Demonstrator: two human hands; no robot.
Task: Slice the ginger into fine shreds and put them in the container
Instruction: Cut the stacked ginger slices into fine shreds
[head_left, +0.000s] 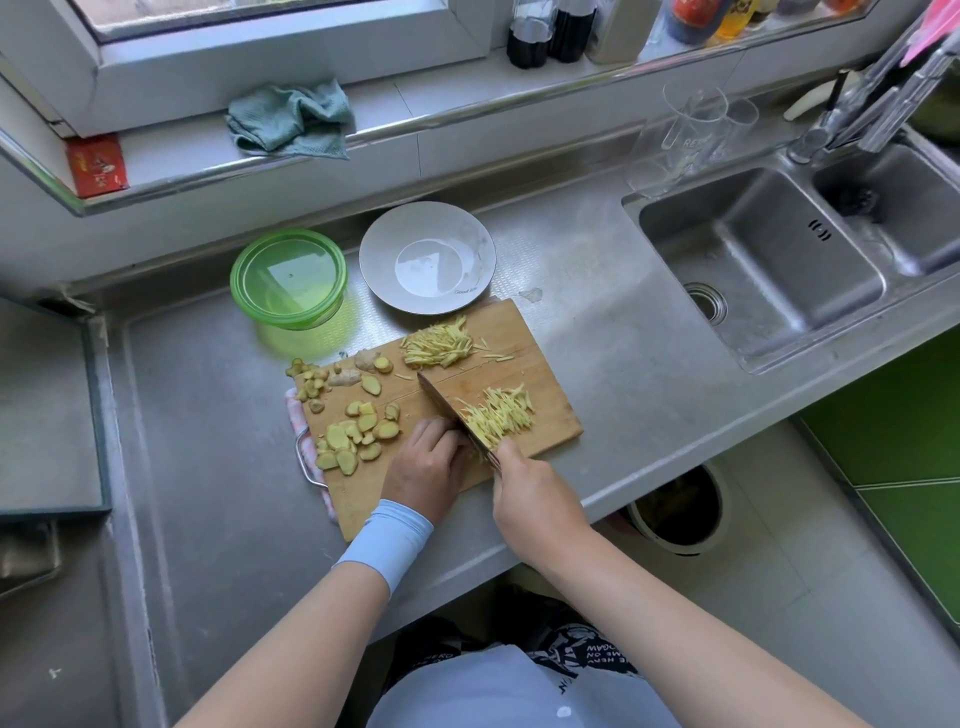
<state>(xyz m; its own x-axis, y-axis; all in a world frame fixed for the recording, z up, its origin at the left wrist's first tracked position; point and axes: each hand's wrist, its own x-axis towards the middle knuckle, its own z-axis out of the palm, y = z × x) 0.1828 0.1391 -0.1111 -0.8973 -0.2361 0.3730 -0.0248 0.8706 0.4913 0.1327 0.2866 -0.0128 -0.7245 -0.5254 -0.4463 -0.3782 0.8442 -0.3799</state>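
Right grip (535, 499) clasps the knife (440, 399), blade angled away-left; left grip (426, 467) curled against its left face — pinning what, I cannot tell.

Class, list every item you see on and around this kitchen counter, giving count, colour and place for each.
cutting board: one, brown wood, counter centre
ginger slices: many, yellow, board's left side
ginger shreds: two piles, pale yellow, board's right side
cleaver: one, dark blade, edge down on board
lidded container: one, green, behind board, left
plate: one, grey, behind board
cloth: one, teal, window sill
glass jugs: at least two, clear, beside sink
sink: one double, steel, right
bin: one, dark, floor below counter
left hand: one, pale blue wrist sleeve, fingers curled beside blade
right hand: one, grips cleaver handle
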